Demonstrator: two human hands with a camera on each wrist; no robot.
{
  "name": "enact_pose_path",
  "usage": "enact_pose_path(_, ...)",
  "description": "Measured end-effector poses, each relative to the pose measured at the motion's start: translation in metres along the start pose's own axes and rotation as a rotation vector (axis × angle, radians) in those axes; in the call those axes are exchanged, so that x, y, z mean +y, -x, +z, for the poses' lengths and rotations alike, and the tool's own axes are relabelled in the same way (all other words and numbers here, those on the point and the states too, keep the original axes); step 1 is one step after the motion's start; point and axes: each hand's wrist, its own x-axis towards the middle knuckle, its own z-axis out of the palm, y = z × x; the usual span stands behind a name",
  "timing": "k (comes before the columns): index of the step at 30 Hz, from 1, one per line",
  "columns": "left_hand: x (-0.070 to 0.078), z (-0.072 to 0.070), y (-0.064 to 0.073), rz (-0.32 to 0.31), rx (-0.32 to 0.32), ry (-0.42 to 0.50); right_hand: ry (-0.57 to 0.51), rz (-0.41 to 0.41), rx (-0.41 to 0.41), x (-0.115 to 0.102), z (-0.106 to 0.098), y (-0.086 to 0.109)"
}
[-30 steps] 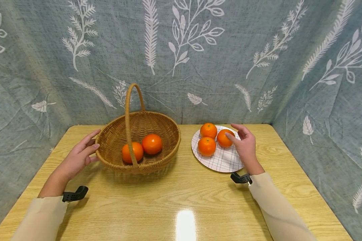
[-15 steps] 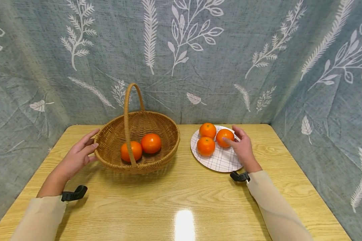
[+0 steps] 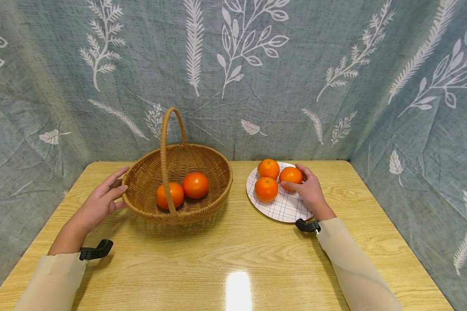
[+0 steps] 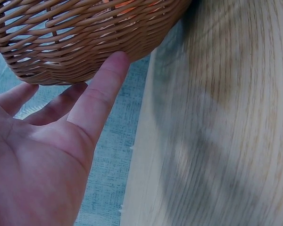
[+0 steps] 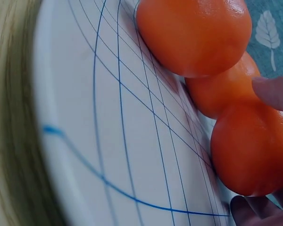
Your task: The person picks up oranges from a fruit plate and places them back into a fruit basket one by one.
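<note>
A wicker basket (image 3: 214,207) with a tall hoop handle stands at the left, holding two oranges (image 3: 196,185). My left hand (image 3: 99,203) rests against its left side. In the left wrist view the straight thumb (image 4: 96,101) touches the woven wall, and the other fingers reach under its curve. At the right, a round white plate (image 3: 282,211) with a blue grid carries three oranges. The rightmost orange (image 3: 290,176) is between the thumb and fingers of my right hand (image 3: 311,190). Close up, the thumb (image 5: 276,92) lies along one side of that orange and curled fingertips (image 5: 247,209) meet the opposite side.
The other two oranges (image 3: 266,189) on the plate sit left of the gripped one, close together. A light wooden table (image 3: 202,268) bears everything. Grey-green leaf-print cloth (image 3: 210,121) hangs right behind the table and along both sides.
My right hand has moved slightly left and closed its thumb and fingers round the rightmost orange, which stays on the plate. The left hand and basket have kept their place.
</note>
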Motion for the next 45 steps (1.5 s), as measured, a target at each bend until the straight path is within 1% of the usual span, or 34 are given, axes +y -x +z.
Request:
enact_pose_path(14, 0.001, 0.000, 0.001, -0.007, 0.003, -0.012, 0.032, 0.025, 0.000, -0.002, 0.001, 0.000)
enact_pose_path(19, 0.001, -0.001, 0.002, -0.017, 0.008, -0.015, 0.016, 0.039, 0.006, -0.004, 0.001, 0.003)
enact_pose_path(25, 0.001, -0.001, 0.002, -0.005, 0.005, 0.011, 0.031, 0.034, 0.011, -0.005, -0.001, 0.005)
enact_pose_path(29, -0.001, -0.001, 0.002, -0.003, 0.009, 0.004, 0.016, 0.042, 0.008, -0.005, -0.002, 0.006)
enact_pose_path(37, -0.002, -0.001, 0.002, -0.006, 0.019, -0.011, -0.003, 0.025, -0.004, -0.011, -0.004, 0.009)
enact_pose_path(45, -0.001, -0.001, 0.002, -0.022, 0.021, -0.034, -0.021, -0.012, -0.018, -0.018, -0.005, 0.011)
